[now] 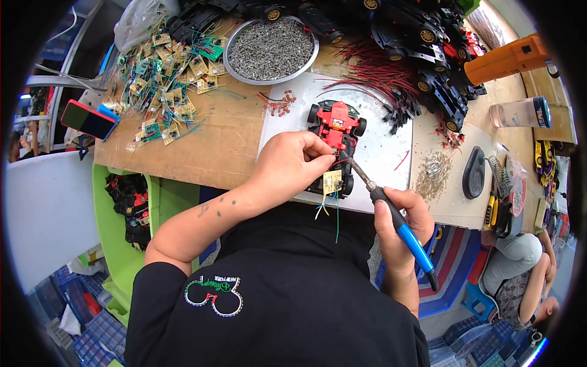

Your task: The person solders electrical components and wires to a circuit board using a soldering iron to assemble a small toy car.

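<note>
A toy car chassis (337,122), red and black with black wheels, lies on a white sheet in front of me. My right hand (403,223) grips a soldering iron (411,240) by its blue and black handle, its tip slanting to the middle of the chassis. Beside that tip, the thumb and fingers of my left hand (292,164) are pinched together over the chassis; what lies between them is too small to make out. A small tan circuit board (332,181) rests at the near end of the chassis, and thin coloured wires hang from it.
A round metal tray (228,56) full of small screws stands at the back. Wired circuit boards (174,92) are heaped left. Red wires (385,68), black car bodies (422,37), an orange tool (510,59) and a clear jar (516,114) lie right. Another person (520,275) sits nearby.
</note>
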Available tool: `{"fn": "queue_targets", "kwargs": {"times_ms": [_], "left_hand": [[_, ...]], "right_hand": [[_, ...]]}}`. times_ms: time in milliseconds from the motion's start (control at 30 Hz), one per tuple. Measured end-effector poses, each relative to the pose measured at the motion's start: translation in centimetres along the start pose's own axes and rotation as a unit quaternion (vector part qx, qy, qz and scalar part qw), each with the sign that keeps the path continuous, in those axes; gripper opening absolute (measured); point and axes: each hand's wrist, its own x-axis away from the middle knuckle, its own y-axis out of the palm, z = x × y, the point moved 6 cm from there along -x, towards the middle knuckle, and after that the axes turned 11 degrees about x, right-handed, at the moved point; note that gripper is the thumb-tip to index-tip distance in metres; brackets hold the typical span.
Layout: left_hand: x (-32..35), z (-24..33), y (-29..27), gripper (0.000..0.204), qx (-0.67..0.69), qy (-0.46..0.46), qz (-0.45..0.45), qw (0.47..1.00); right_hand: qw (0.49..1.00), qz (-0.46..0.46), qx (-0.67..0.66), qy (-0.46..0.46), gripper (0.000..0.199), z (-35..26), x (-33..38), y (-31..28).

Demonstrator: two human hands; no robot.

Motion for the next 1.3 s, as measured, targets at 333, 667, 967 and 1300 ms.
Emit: {"fn": "queue_targets", "kwargs": {"times_ms": [333,667,967,1300], "left_hand": [[0.3,0.2,0.0,0.018,-0.012,0.019,0.014,1.000],[-0.2,0.7,-0.9,0.016,-0.119,0.032,-0.013,0.992],[-0.5,0.6,-1.0,0.017,-0.103,-0.013,-0.009,0.995],[-1.0,0.4,-1.1,0.018,-0.107,-0.036,-0.012,0.994]], "right_hand": [[1.000,0.007,0.008,-0.007,0.021,-0.2,-0.1,0.0],[0.997,-0.009,0.024,-0.078,0.024,-1.4,-0.8,0.6],[0.996,-0.012,0.027,-0.085,0.024,-1.5,-1.0,1.3],[0.998,-0.017,-0.002,-0.066,0.026,-0.8,-1.3,1.0]]}}
